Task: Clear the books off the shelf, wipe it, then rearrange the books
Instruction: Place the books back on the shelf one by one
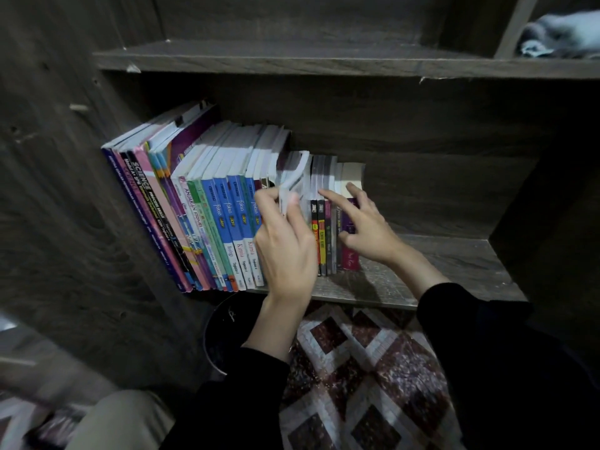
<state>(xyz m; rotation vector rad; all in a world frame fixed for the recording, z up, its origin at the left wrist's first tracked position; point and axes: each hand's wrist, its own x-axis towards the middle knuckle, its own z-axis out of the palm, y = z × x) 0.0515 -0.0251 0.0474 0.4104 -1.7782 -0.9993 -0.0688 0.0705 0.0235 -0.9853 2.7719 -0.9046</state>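
A row of upright books point(207, 209) fills the left half of a dark wooden shelf point(454, 264). Tall workbooks lean at the far left, blue "fokus" books stand in the middle, and small thin books point(324, 248) stand at the right end. My left hand point(285, 245) pinches a thin pale book point(293, 180) between thumb and fingers, its top tilted out of the row. My right hand point(363, 222) rests on the small books with straight fingers touching their tops, beside a purple book point(350, 258) that ends the row.
The shelf's right half is bare wood. An upper shelf board point(292, 61) runs above, and a grey cloth point(558, 35) lies at the top right. Below stand a dark round bin point(227, 336) and a patterned quilt point(363, 378).
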